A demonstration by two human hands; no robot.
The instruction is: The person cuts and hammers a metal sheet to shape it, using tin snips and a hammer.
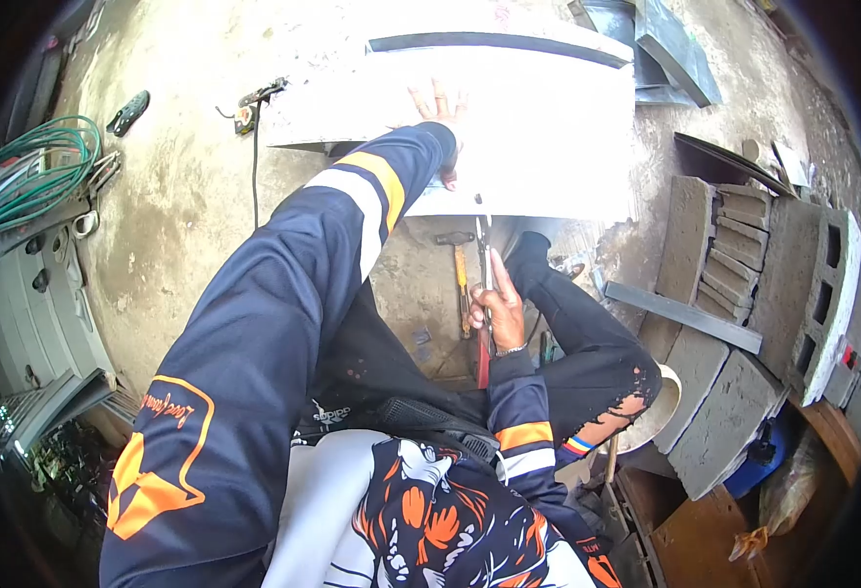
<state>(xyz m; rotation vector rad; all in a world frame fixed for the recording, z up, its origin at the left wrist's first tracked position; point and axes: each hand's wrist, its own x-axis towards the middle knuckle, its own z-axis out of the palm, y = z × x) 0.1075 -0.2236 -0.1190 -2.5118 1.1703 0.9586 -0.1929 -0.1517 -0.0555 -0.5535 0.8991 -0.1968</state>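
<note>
Dark blue sleeves with orange and white bands fill the lower view. Right hand (494, 299) is wrapped around the red handles of metal snips (483, 294), whose blades point up at the near edge of a large pale metal sheet (548, 137). That sheet lies flat on the concrete floor (195, 196). Left hand (440, 113) reaches far forward, fingers spread and pressed flat on the sheet. Just left of the snips, a hammer (460, 265) lies on the floor. Grey concrete blocks (734, 284) are stacked at right; a coiled green hose (33, 162) sits at far left.
</note>
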